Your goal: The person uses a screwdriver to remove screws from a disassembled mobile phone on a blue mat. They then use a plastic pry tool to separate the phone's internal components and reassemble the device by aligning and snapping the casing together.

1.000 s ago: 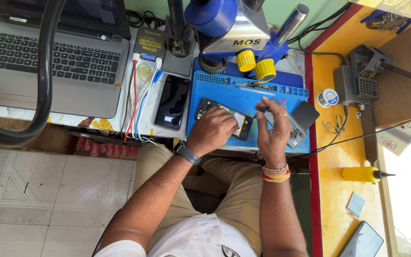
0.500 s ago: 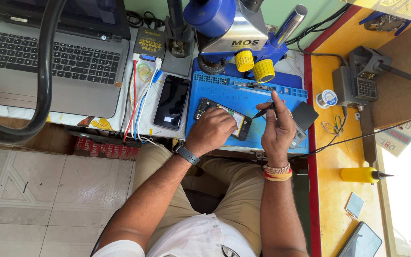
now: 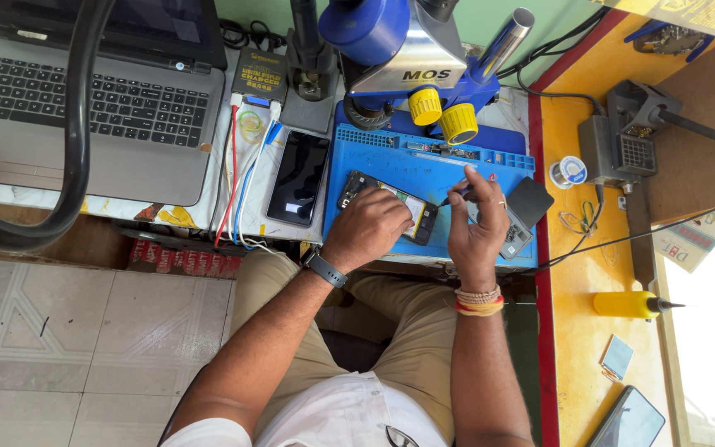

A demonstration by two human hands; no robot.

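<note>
left hand (image 3: 367, 228) clamped on opened phone (image 3: 391, 203); right hand (image 3: 477, 228) pinches tool (image 3: 459, 194).

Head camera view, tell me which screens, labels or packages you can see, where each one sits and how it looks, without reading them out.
Laptop: far left, grey, open, screen dark.
Black phone: beside the blue mat, face up, screen mostly dark.
Opened phone: on the mat under the left hand.
Dark box: behind the black phone, yellowish label.
Phone: bottom right, dark glass.
Right hand: holds a thin tool.
</note>
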